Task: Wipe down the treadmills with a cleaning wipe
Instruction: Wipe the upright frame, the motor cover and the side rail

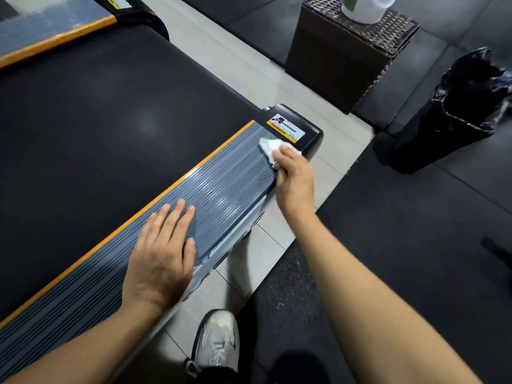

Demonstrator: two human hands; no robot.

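Head view: right hand (293, 178) fingers clamp crumpled white wipe (270, 146); left hand (163, 250) fingers spread flat.

Left hand (162, 256): palm down, fingers extended and close together, laid flat on the ribbed side rail (221, 195) of the treadmill; forearm bare. Right hand (293, 178): arm stretched forward, fingers curled in a closed grip on a white cleaning wipe (270, 146), pressed at the rail's far end.

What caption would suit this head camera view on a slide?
Right hand presses a white cleaning wipe on the treadmill's grey ribbed side rail; left hand rests flat.
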